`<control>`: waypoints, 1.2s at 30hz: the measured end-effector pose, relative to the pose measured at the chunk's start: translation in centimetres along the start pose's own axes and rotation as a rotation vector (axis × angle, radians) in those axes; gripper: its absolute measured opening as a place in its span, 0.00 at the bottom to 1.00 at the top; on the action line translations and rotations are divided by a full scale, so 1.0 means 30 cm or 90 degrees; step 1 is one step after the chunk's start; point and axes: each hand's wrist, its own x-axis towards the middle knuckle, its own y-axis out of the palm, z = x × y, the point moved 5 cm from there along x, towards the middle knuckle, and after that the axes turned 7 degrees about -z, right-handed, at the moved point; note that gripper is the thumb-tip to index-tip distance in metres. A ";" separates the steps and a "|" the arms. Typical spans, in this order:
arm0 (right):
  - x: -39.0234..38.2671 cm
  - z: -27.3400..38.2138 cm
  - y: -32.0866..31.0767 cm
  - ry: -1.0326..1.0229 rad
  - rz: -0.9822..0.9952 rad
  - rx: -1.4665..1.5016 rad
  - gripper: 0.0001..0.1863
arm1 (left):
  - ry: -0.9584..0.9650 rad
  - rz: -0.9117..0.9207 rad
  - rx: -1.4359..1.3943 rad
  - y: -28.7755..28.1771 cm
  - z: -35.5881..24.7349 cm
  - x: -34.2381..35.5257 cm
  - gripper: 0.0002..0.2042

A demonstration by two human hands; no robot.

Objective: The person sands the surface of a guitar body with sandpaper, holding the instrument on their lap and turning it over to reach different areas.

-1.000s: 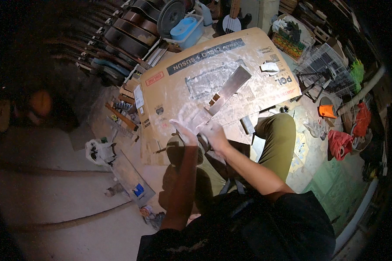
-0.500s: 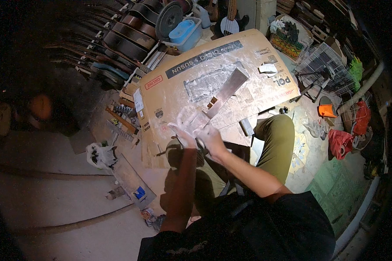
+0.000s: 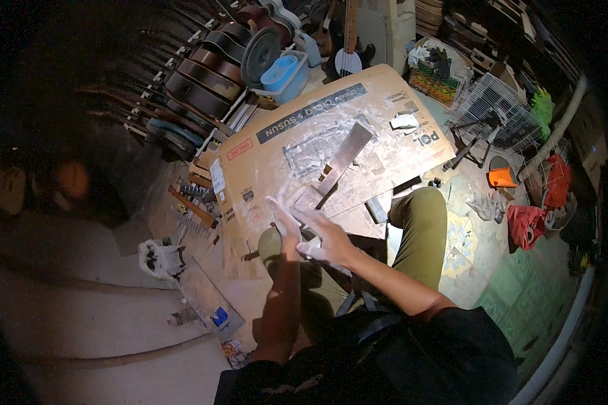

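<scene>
I sit on the floor at the near edge of a flattened cardboard sheet [image 3: 385,101] smeared with white dust. My left hand [image 3: 281,217] is raised flat with its fingers pointing away from me. My right hand [image 3: 325,241] lies across its palm, fingers spread; both are coated in white powder and hold nothing. Just beyond them a long flat wooden piece shaped like a guitar neck [image 3: 343,156] lies at an angle on the cardboard. A small dark tool [image 3: 250,255] lies by my left knee.
Dark guitar bodies [image 3: 203,74] are stacked at the upper left beside a blue tub [image 3: 284,71]. A white crumpled rag [image 3: 404,121] and a small grey block [image 3: 376,210] rest on the cardboard. A wire rack [image 3: 493,101], orange object [image 3: 501,177] and red bag [image 3: 527,226] sit right; a white bag [image 3: 159,256] sits left.
My hands have stayed together over the cardboard's near edge; the right hand has slid across the left palm, and the left fingers now stand straighter.
</scene>
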 end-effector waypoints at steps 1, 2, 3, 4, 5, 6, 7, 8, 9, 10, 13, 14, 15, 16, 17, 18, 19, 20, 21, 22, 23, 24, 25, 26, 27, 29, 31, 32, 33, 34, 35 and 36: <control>-0.023 -0.056 0.021 -0.004 0.027 -0.021 0.34 | -0.009 0.001 -0.010 0.020 0.012 0.000 0.45; -0.028 -0.073 0.041 -0.010 0.061 -0.036 0.35 | -0.014 -0.008 -0.018 0.018 0.012 -0.003 0.44; -0.038 -0.104 0.040 0.010 0.095 -0.122 0.34 | -0.020 -0.017 -0.028 0.019 0.014 -0.005 0.43; -0.027 -0.123 0.038 0.024 0.131 -0.201 0.33 | -0.019 -0.032 -0.034 0.001 -0.001 -0.002 0.42; -0.023 -0.155 0.012 0.044 0.163 -0.289 0.33 | -0.012 -0.021 -0.008 0.001 0.003 0.004 0.40; -0.024 -0.230 -0.012 0.024 0.200 -0.390 0.32 | -0.004 -0.010 0.017 0.006 0.010 0.014 0.39; -0.024 -0.229 -0.031 -0.005 0.155 -0.460 0.31 | 0.006 -0.003 0.046 -0.006 0.012 0.023 0.37; -0.050 -0.222 -0.045 0.012 0.117 -0.413 0.31 | -0.017 -0.018 0.052 0.012 -0.020 0.000 0.33; -0.089 -0.210 -0.057 0.029 0.080 -0.365 0.31 | 0.013 -0.068 0.096 -0.040 0.030 0.041 0.32; -0.098 -0.179 -0.044 0.056 0.044 -0.336 0.31 | 0.061 -0.135 0.145 -0.161 0.057 0.109 0.32; -0.138 -0.224 -0.145 0.171 0.003 -0.301 0.31 | 0.047 -0.205 0.155 -0.236 0.061 0.203 0.31; -0.146 -0.251 -0.184 0.147 -0.015 -0.306 0.29 | 0.022 -0.211 0.141 -0.241 0.042 0.229 0.30; -0.153 -0.274 -0.211 0.122 -0.033 -0.309 0.27 | -0.002 -0.218 0.128 -0.245 0.020 0.254 0.30; -0.149 -0.267 -0.244 0.125 -0.056 -0.280 0.22 | -0.026 -0.225 0.112 -0.242 0.002 0.271 0.30; -0.148 -0.277 -0.259 0.137 -0.044 -0.273 0.21 | -0.048 -0.234 0.098 -0.235 -0.010 0.280 0.29; -0.152 -0.290 -0.271 0.149 -0.033 -0.264 0.19 | -0.020 -0.264 0.097 -0.231 -0.033 0.279 0.27; -0.160 -0.307 -0.287 0.160 -0.020 -0.263 0.18 | 0.004 -0.293 0.089 -0.216 -0.049 0.271 0.25; -0.180 -0.335 -0.292 0.156 -0.032 -0.261 0.16 | 0.028 -0.324 0.081 -0.214 -0.057 0.265 0.23; -0.201 -0.360 -0.298 0.146 -0.042 -0.262 0.15 | 0.067 -0.329 0.100 -0.207 -0.069 0.255 0.21; -0.233 -0.405 -0.299 0.202 -0.044 -0.271 0.15 | 0.103 -0.334 0.118 -0.202 -0.066 0.239 0.19; -0.262 -0.447 -0.303 0.259 -0.045 -0.279 0.15 | 0.140 -0.341 0.137 -0.191 -0.069 0.228 0.16; -0.276 -0.470 -0.281 0.250 -0.048 -0.279 0.15 | 0.193 -0.370 0.143 -0.204 -0.084 0.226 0.15; -0.280 -0.476 -0.255 0.241 -0.051 -0.277 0.16 | 0.247 -0.400 0.152 -0.228 -0.096 0.227 0.13; -0.268 -0.454 -0.239 0.212 -0.033 -0.284 0.16 | 0.295 -0.430 0.160 -0.234 -0.107 0.215 0.11; -0.260 -0.447 -0.225 0.241 -0.008 -0.283 0.16 | 0.322 -0.467 0.233 -0.240 -0.117 0.204 0.11; -0.260 -0.470 -0.239 0.241 -0.012 -0.278 0.15 | 0.365 -0.527 0.371 -0.184 -0.145 0.188 0.09; -0.261 -0.491 -0.234 0.225 -0.031 -0.249 0.16 | 0.363 -0.552 0.365 -0.176 -0.153 0.187 0.08; -0.261 -0.499 -0.233 0.216 -0.041 -0.233 0.16 | 0.363 -0.564 0.362 -0.180 -0.156 0.189 0.08; -0.264 -0.514 -0.234 0.226 -0.036 -0.226 0.16 | 0.364 -0.538 0.309 -0.180 -0.154 0.196 0.07; -0.263 -0.514 -0.228 0.237 -0.031 -0.217 0.16 | 0.366 -0.512 0.259 -0.191 -0.153 0.204 0.07; -0.264 -0.510 -0.222 0.248 -0.026 -0.207 0.17 | 0.369 -0.485 0.209 -0.201 -0.151 0.209 0.07; -0.264 -0.505 -0.215 0.244 -0.048 -0.183 0.17 | 0.392 -0.456 0.261 -0.201 -0.154 0.205 0.07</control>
